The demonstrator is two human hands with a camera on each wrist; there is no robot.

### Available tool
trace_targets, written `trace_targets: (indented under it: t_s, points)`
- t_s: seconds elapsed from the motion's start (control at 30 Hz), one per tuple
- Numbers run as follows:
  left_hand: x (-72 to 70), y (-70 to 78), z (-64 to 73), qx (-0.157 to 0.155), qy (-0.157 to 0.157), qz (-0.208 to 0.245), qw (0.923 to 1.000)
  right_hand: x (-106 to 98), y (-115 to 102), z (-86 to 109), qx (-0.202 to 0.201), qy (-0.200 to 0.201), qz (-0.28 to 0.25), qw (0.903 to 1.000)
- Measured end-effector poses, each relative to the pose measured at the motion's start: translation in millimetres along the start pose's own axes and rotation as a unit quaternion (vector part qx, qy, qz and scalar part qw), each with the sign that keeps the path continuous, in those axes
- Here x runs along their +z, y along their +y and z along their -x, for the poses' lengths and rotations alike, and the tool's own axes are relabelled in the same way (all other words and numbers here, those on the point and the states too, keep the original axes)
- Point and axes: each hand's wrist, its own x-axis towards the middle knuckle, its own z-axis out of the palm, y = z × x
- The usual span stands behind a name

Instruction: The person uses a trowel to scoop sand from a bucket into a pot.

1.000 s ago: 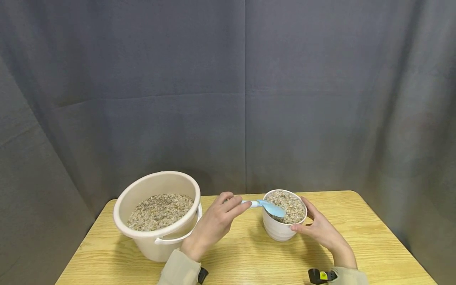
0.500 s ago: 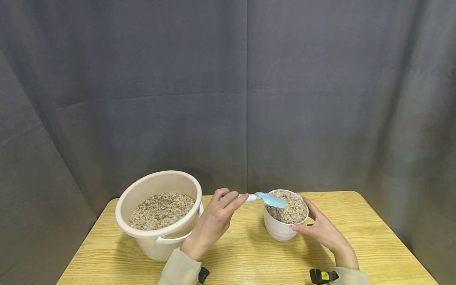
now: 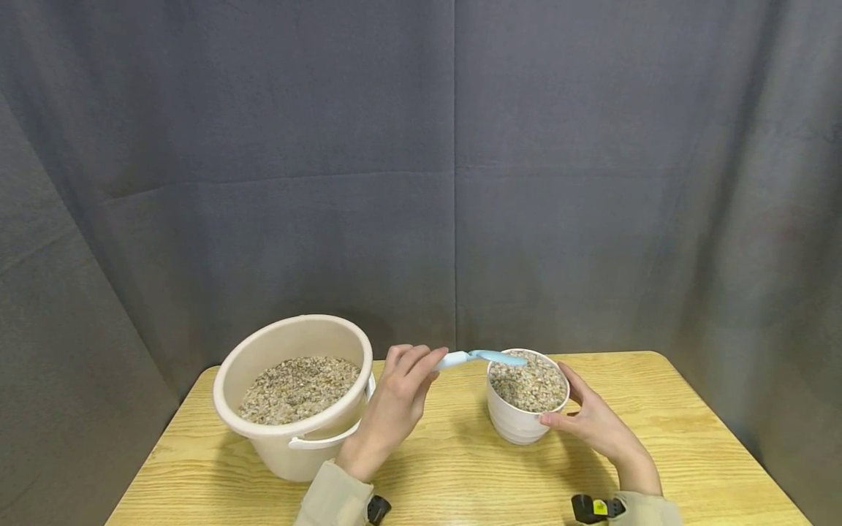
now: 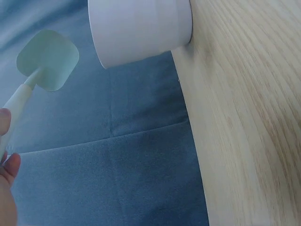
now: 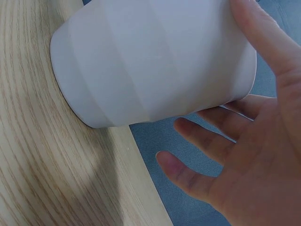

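My left hand [image 3: 388,413] grips the white handle of a small trowel with a light blue blade [image 3: 501,357]. The blade is level above the left back part of the pot's rim, seen nearly edge-on in the head view. In the left wrist view the blade [image 4: 49,61] shows its broad face, with no gravel visible on it. The white ribbed pot [image 3: 516,424] stands on the table, filled close to its rim with gravel [image 3: 531,386]. My right hand [image 3: 601,435] holds the pot's right side near the rim, thumb in front and fingers behind; two fingers are off the wall in the right wrist view.
A large cream bucket [image 3: 226,391] stands at the left of the wooden table [image 3: 454,482], partly filled with the same kind of gravel [image 3: 302,387]. Its white handle [image 3: 322,443] hangs at the front right, beside my left forearm. A grey curtain [image 3: 421,183] hangs behind the table.
The trowel blade has risen off the gravel and turned from face-up to nearly edge-on. My left hand has shifted slightly up. My right hand and the pot have stayed about the same.
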Motion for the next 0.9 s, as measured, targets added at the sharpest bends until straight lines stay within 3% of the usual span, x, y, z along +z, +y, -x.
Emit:
trace_targets:
  t_s: [0.57,0.73,0.9]
  points:
    - [-5.2,3.9,1.6,-0.046,0.015,0.022,0.9986,1,0,-0.3,0.012,-0.001,0.004,0.9999]
    - [-18.6,14.7,-7.1,-0.063,0.004,0.023,0.9977,1,0,-0.1,0.012,-0.001,0.005,0.9999]
    - [-37.3,24.8,-20.9,-0.060,0.013,0.030,0.9977,-1,1,-0.5,0.014,-0.004,-0.004,0.9999]
